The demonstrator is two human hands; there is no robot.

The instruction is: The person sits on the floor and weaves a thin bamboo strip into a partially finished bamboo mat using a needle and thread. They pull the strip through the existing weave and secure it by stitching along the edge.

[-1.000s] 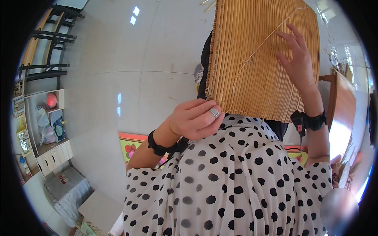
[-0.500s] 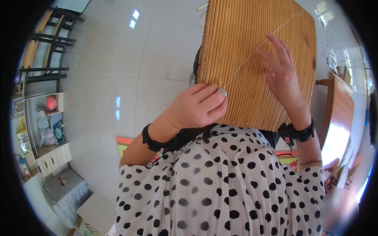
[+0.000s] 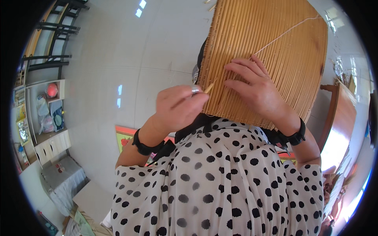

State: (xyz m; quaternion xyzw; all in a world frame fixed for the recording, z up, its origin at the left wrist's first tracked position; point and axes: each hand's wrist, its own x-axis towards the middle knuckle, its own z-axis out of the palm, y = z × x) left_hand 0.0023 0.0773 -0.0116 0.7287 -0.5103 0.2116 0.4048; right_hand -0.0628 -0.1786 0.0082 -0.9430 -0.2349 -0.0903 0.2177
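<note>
A panel of golden stalks (image 3: 236, 35), bound side by side in rows of stitching, lies in front of my body. My left hand (image 3: 177, 108) is closed at the panel's left edge, with a metal ring-like band on one finger. A short yellow stalk piece (image 3: 210, 87) with a thin pointed tip sticks out from its fingertips. My right hand (image 3: 256, 86) rests on the panel, fingers bent, thumb and fingertips apart. A pale thread (image 3: 285, 31) slants across the panel from beside the right hand's fingers to the upper right edge; its lower end is hidden.
A wooden bench-like piece (image 3: 332, 114) with a shiny top stands at the right. Shelves (image 3: 51, 133) with bags and a red ball line the left side, with dark metal frames (image 3: 59, 35) above them. Light tiles (image 3: 106, 59) cover the floor.
My right hand has come down and left onto the panel. My left hand has shifted left and turned, and the pointed stalk piece now shows at its fingertips.
</note>
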